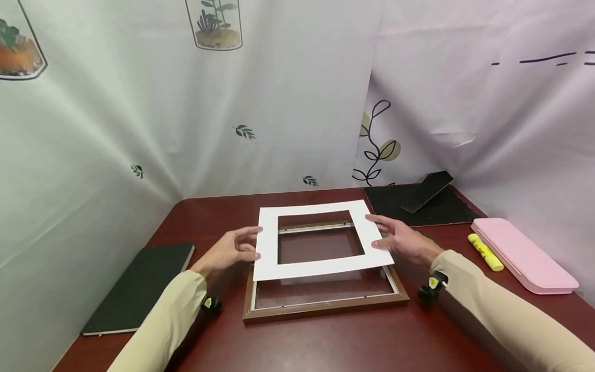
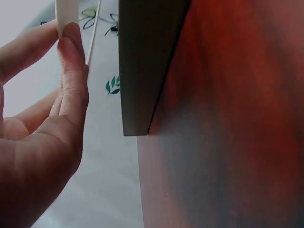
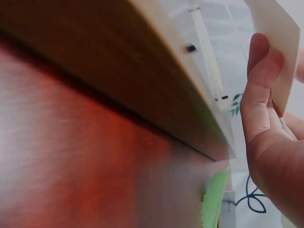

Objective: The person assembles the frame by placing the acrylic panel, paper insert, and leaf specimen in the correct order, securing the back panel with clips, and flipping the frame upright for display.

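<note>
My left hand point(image 1: 230, 250) and right hand point(image 1: 404, 242) hold a white picture mat point(image 1: 321, 267) by its two short sides. This mat is a thin card with a rectangular window, slightly bowed, raised over the far part of a brown picture frame point(image 1: 325, 310). The frame lies on the table, its white inner rim and small dark tabs facing up. In the left wrist view, thumb and fingers pinch the mat's edge point(image 2: 67, 12) above the frame's side point(image 2: 147, 66). The right wrist view shows the right thumb against the mat point(image 3: 280, 42), fingers behind it.
A black backing board point(image 1: 381, 199) with a stand leg point(image 1: 427, 191) lies at the back right. Nearer are a pink case point(image 1: 525, 253) and a yellow tube point(image 1: 485, 252). A dark green book point(image 1: 144, 289) lies at left. Something green point(image 3: 214, 199) shows beyond the frame.
</note>
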`<control>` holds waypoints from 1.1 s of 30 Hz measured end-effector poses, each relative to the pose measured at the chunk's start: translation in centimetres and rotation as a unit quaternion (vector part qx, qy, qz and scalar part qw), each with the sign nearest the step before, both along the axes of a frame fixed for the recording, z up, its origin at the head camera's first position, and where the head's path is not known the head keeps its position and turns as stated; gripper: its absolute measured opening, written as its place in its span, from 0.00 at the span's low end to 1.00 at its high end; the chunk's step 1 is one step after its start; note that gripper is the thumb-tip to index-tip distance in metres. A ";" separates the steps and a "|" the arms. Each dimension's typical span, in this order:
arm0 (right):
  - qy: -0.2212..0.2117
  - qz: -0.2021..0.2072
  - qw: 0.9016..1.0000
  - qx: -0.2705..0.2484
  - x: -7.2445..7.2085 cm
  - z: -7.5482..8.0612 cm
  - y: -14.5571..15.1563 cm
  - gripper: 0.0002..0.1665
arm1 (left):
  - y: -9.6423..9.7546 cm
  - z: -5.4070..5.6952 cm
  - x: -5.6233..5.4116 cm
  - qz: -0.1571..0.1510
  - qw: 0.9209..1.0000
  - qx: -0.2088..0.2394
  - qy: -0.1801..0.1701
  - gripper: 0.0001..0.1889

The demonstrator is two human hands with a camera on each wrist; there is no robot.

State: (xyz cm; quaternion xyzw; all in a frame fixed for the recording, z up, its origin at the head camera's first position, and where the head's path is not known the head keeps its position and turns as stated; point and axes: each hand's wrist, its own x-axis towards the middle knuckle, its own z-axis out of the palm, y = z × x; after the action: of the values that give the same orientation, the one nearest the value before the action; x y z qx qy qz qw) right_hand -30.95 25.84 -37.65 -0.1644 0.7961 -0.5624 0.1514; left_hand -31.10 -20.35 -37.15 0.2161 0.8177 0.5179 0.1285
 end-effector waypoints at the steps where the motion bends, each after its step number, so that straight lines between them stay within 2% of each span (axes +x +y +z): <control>1: 0.003 0.001 1.000 0.010 0.3 -0.1 0.1 0.50 | 0.0 0.0 0.4 -0.002 1.000 -0.008 -0.003 0.40; 5: 0.015 -0.002 0.999 0.033 1.3 -0.6 0.4 0.48 | 0.3 0.2 1.8 -0.004 0.999 -0.048 0.005 0.37; 8: 0.022 -0.006 0.999 0.046 1.8 -0.9 0.4 0.48 | 0.5 0.2 2.4 0.002 0.998 -0.065 0.008 0.34; 12: 0.030 -0.004 0.998 0.053 2.3 -1.1 0.2 0.48 | 0.4 0.1 3.0 0.026 0.995 -0.092 0.041 0.30; 15: 0.051 0.003 0.997 0.061 2.7 -1.2 0.0 0.47 | 0.3 0.1 3.4 0.043 0.985 -0.141 0.084 0.29; 17: 0.069 0.007 0.995 0.075 3.0 -1.1 -0.2 0.46 | 0.2 -0.1 3.7 0.042 0.978 -0.179 0.100 0.30; 20: 0.091 0.007 0.991 0.097 3.5 -1.0 -0.5 0.46 | 0.3 -0.3 4.0 0.021 0.969 -0.221 0.107 0.32; 24: 0.102 0.009 0.987 0.125 3.8 -0.7 -1.1 0.47 | 0.4 -0.4 4.2 0.011 0.964 -0.242 0.107 0.33; 27: 0.129 0.018 0.977 0.167 3.6 -0.4 -1.5 0.47 | 0.5 -0.2 4.1 0.015 0.963 -0.245 0.108 0.32; 30: 0.175 0.035 0.957 0.229 3.3 0.2 -1.5 0.47 | 0.7 0.0 3.9 0.009 0.962 -0.248 0.110 0.33; 33: 0.199 0.059 0.935 0.287 2.9 0.6 -1.6 0.45 | 0.9 0.1 3.7 -0.001 0.961 -0.254 0.109 0.33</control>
State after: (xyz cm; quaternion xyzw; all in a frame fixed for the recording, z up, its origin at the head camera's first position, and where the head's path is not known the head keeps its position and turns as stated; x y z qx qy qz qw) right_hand -28.03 24.27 -37.01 -0.2688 0.9264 -0.2558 0.0639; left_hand -27.44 -19.42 -37.04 0.2324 0.9310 0.2668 0.0899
